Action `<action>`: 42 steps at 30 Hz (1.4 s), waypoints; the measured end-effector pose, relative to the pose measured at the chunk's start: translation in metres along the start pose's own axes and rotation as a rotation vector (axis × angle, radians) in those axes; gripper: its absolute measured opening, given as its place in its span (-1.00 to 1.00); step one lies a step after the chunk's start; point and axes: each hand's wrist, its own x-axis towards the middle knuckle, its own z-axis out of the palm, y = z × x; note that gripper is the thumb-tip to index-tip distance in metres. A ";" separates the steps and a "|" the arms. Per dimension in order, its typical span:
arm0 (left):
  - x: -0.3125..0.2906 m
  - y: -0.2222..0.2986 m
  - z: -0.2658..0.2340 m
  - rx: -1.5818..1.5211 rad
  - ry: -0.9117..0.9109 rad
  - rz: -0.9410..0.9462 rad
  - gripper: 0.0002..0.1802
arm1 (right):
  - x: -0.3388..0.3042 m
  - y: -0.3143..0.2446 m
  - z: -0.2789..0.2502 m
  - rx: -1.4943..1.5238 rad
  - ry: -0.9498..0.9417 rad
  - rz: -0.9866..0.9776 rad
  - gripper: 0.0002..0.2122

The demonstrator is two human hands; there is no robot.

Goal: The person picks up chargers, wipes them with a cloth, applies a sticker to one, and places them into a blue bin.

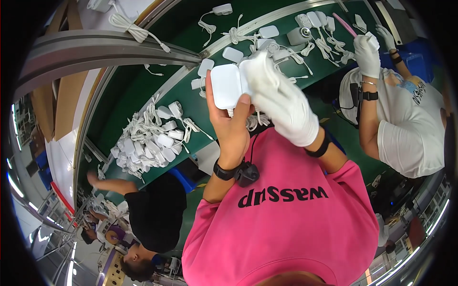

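Observation:
A white power adapter with rounded corners is upright in my bare left hand, pinched between the thumb and fingers. Its ribbed cable end points down toward my palm, and a coiled white cable hangs beside my wrist. My right hand, in a white glove, is against the adapter's right side. Motion smears its fingers, so whether they grip anything cannot be made out. Just beyond both hands, several white adapters with bundled cables lie on the green work surface.
A big heap of adapters and cables covers the surface at left. A curved metal rail crosses the upper left. More adapters lie at far right, near a co-worker's gloved hand holding a white piece. Another person in black works at left.

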 end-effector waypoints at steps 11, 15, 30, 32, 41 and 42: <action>-0.004 0.014 0.004 -0.051 0.037 0.038 -0.15 | -0.008 -0.007 0.011 -0.262 -0.154 -0.112 -0.69; -0.003 0.017 0.006 -0.089 0.076 0.074 -0.13 | -0.006 -0.001 0.010 -0.197 -0.201 -0.238 -0.76; -0.011 0.018 -0.002 0.108 0.033 0.174 -0.07 | 0.010 -0.009 0.016 0.368 0.228 0.224 -0.77; -0.011 0.017 -0.005 0.174 0.041 0.182 -0.06 | 0.013 -0.015 0.011 0.213 0.051 0.067 -0.77; -0.019 0.019 -0.006 0.306 -0.068 0.283 -0.08 | 0.055 -0.023 -0.011 -0.145 -0.208 -0.157 -0.71; -0.020 0.018 -0.005 0.318 -0.087 0.304 -0.08 | 0.059 -0.025 -0.010 -0.135 -0.213 -0.211 -0.70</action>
